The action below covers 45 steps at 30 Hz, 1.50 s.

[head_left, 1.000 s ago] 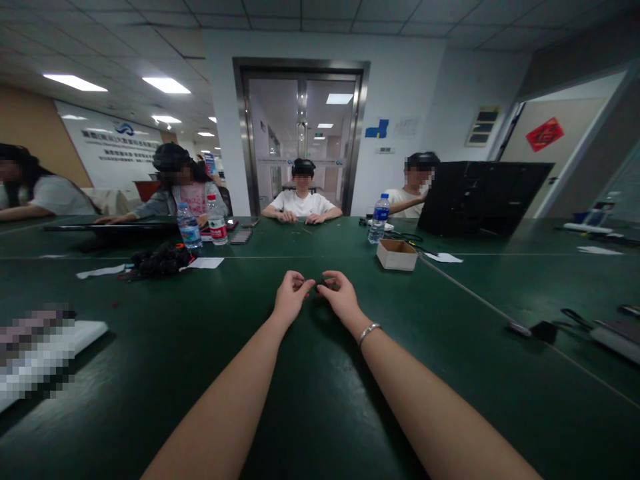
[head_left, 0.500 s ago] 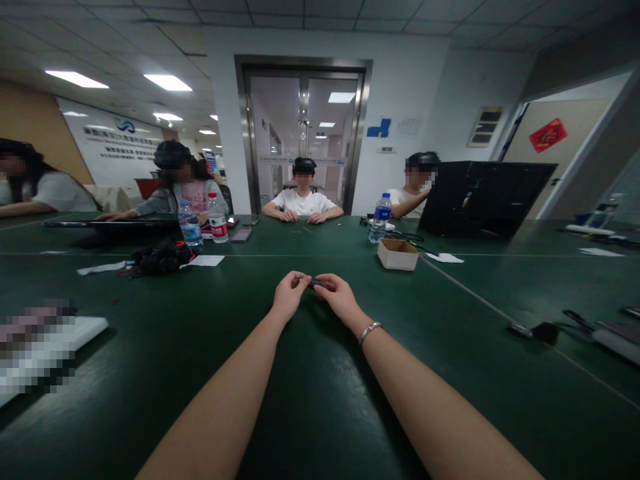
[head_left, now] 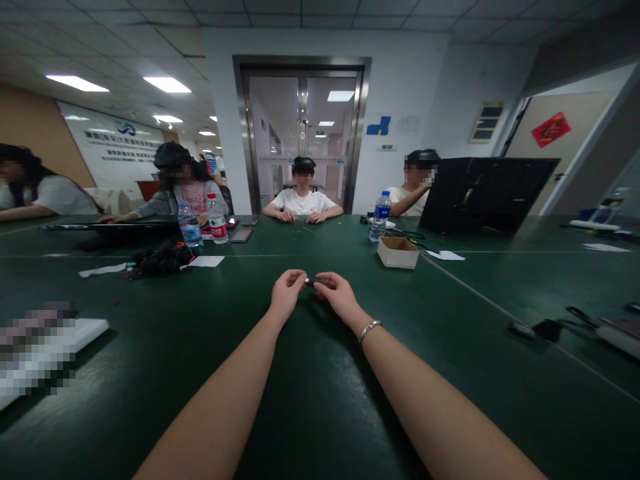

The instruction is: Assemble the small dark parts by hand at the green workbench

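An open cardboard box is sitting on the green worktop. Just behind it and slightly left, a blue-capped bottle is standing upright. Black cables are trailing behind the box, and a white paper is lying just right of it. Behind it to the right, a large black casing is standing. Well left of the box, a red-capped bottle is standing upright, and farther left a black bundle is lying. Beyond the box, to its left, a co-worker is sitting.
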Each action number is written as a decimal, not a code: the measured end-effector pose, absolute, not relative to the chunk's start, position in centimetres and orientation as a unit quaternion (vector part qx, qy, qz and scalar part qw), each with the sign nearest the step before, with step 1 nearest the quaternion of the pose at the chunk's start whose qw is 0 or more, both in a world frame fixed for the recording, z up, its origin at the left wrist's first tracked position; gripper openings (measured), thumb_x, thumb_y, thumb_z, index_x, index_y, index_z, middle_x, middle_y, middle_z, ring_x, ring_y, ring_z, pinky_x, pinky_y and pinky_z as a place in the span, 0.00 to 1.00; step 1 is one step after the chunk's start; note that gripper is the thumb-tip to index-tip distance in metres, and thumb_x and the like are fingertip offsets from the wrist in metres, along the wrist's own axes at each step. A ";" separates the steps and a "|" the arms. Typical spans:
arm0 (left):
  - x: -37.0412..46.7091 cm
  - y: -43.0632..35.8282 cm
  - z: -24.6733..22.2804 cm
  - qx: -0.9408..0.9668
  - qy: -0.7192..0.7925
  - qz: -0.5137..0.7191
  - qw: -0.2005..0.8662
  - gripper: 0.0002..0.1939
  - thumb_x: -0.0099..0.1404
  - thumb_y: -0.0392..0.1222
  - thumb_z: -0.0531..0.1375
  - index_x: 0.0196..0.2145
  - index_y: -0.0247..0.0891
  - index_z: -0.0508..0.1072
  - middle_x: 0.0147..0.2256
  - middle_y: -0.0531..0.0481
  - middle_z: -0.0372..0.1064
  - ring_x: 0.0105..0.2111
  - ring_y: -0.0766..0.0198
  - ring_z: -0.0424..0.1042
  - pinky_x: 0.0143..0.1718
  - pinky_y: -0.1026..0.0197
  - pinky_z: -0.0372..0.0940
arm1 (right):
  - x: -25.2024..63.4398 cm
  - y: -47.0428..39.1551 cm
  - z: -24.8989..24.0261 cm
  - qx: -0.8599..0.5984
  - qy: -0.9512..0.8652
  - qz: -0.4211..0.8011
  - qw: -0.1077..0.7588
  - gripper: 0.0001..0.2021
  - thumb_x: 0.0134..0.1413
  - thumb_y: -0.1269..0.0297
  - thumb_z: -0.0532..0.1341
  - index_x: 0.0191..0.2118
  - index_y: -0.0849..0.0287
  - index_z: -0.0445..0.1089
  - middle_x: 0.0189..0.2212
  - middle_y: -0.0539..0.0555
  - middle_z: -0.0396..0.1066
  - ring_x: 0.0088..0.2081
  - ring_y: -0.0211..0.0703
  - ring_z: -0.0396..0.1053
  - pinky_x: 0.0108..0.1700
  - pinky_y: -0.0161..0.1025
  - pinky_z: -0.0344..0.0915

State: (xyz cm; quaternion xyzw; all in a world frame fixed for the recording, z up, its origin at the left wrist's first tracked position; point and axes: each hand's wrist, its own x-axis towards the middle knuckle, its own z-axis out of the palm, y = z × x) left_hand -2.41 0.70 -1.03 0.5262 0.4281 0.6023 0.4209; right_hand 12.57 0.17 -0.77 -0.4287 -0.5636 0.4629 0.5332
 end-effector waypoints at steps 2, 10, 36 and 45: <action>-2.3 0.6 -1.0 0.517 0.425 0.612 0.423 0.17 0.50 0.48 0.66 0.34 0.35 0.73 0.33 0.47 0.71 0.32 0.64 0.70 0.35 0.61 0.65 | 12.6 0.2 -0.7 -0.430 -0.560 0.465 0.535 0.15 0.42 0.64 0.66 0.39 0.62 0.69 0.30 0.51 0.72 0.25 0.34 0.69 0.29 0.33 0.66; -2.3 0.5 -1.0 0.524 0.404 0.615 0.429 0.14 0.51 0.44 0.66 0.35 0.35 0.73 0.37 0.44 0.73 0.38 0.61 0.72 0.39 0.58 0.68 | 12.8 0.2 -0.7 -0.427 -0.555 0.469 0.538 0.17 0.43 0.57 0.67 0.38 0.62 0.71 0.29 0.52 0.73 0.25 0.34 0.69 0.29 0.34 0.66; -2.5 0.7 -1.1 0.469 0.422 0.592 0.502 0.19 0.52 0.47 0.66 0.39 0.34 0.73 0.37 0.44 0.72 0.33 0.66 0.71 0.39 0.60 0.66 | 13.1 0.8 -1.2 -0.418 -0.519 0.494 0.558 0.19 0.43 0.52 0.67 0.36 0.63 0.72 0.26 0.53 0.73 0.24 0.34 0.68 0.27 0.32 0.67; -2.5 0.7 -1.0 0.546 0.364 0.602 0.454 0.17 0.48 0.36 0.66 0.39 0.37 0.73 0.41 0.45 0.72 0.41 0.63 0.71 0.47 0.58 0.64 | 13.1 0.7 -1.0 -0.407 -0.515 0.512 0.554 0.20 0.42 0.50 0.67 0.34 0.63 0.71 0.23 0.51 0.71 0.23 0.33 0.66 0.26 0.31 0.65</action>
